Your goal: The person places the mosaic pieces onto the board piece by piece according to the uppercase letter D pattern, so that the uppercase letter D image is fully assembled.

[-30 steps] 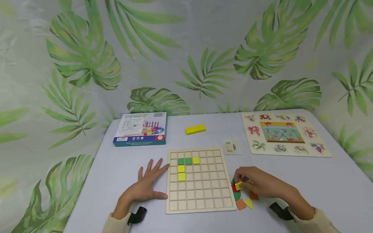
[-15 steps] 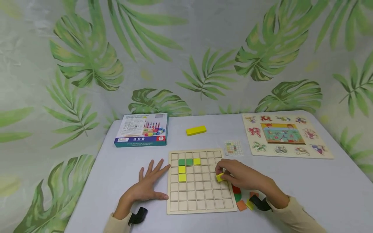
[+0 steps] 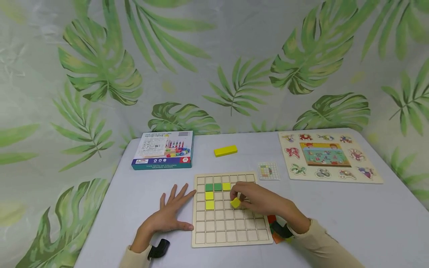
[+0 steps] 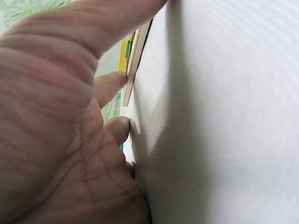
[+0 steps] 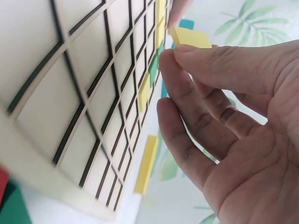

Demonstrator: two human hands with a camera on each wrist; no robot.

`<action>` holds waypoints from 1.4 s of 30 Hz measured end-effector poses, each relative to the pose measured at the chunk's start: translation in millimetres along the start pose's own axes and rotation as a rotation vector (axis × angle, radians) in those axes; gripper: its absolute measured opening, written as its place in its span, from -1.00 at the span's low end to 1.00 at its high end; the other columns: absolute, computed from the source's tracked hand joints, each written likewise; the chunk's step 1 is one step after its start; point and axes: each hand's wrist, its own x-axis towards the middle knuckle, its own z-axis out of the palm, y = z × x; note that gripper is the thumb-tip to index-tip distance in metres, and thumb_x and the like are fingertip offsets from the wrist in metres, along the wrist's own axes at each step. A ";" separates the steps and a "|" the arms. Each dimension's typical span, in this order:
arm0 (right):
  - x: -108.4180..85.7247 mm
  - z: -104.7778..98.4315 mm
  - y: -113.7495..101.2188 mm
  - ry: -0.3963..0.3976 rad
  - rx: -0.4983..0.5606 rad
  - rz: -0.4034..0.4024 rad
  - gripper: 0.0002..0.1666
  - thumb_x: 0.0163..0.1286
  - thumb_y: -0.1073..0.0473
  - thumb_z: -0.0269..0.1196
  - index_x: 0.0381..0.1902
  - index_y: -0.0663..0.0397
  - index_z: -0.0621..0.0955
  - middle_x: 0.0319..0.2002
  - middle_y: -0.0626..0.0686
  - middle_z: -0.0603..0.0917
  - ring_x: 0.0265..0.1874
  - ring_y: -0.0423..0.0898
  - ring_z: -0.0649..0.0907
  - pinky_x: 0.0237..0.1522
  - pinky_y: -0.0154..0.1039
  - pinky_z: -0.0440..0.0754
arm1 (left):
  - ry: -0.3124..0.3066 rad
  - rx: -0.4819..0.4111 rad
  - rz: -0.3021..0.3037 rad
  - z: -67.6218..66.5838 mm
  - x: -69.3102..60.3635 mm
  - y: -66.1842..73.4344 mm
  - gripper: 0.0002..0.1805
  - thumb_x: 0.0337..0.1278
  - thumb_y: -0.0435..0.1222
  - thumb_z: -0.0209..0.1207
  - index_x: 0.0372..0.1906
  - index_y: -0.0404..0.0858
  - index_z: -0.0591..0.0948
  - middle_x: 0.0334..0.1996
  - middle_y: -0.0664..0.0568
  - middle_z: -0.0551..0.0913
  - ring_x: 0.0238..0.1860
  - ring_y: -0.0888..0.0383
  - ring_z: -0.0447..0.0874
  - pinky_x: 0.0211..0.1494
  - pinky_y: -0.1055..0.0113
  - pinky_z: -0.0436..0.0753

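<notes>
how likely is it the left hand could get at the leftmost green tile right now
Probably yes: the left hand has its fingers spread at the edge of the board, and nothing visible blocks its way to the leftmost green tile. The right hand is farther right.

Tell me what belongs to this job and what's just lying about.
Likely in use:
grid board
yellow tile pinched by the right hand
tiles set in the board
loose pieces beside it
pattern card

Apparently idle:
printed box
yellow block
sea-creature puzzle
</notes>
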 end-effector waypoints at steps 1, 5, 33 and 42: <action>1.5 0.9 -0.7 -0.002 -0.002 -0.002 -0.71 0.34 0.36 0.33 -0.07 -0.06 0.56 -0.06 -0.13 0.61 -0.14 -0.21 0.67 -0.03 -0.33 0.67 | 0.000 0.000 -0.001 0.6 -0.1 0.0 0.22 -0.27 0.10 0.54 0.59 0.09 0.15 0.64 -0.05 -0.18 0.60 -0.23 -0.56 0.44 -0.34 -0.62; 7.0 4.5 -3.2 -0.008 -0.008 -0.023 -0.70 0.33 0.36 0.34 -0.06 -0.05 0.57 -0.05 -0.12 0.62 -0.16 -0.22 0.66 -0.04 -0.34 0.67 | -0.003 0.001 0.010 1.7 -0.4 -0.9 0.22 -0.25 0.11 0.54 0.59 0.07 0.14 0.64 -0.07 -0.18 0.60 -0.25 -0.56 0.43 -0.36 -0.60; 46.2 40.8 -30.9 -0.006 -0.222 0.049 -0.94 0.32 0.20 0.37 -0.27 -0.05 0.68 -0.42 -0.21 0.59 -0.49 -0.33 0.47 -0.44 -0.45 0.49 | -0.017 0.010 0.014 0.7 -0.8 -2.5 0.20 -0.21 0.11 0.52 0.59 0.08 0.13 0.64 -0.08 -0.20 0.59 -0.25 -0.58 0.43 -0.37 -0.61; 54.7 42.7 -40.5 0.023 -0.127 0.044 -0.88 0.40 0.23 0.28 -0.38 -0.06 0.64 -0.51 -0.23 0.58 -0.58 -0.35 0.46 -0.50 -0.47 0.48 | -0.015 -0.001 0.035 -0.4 -1.0 -2.8 0.18 -0.19 0.09 0.52 0.59 0.04 0.15 0.64 -0.10 -0.20 0.59 -0.29 -0.57 0.41 -0.40 -0.61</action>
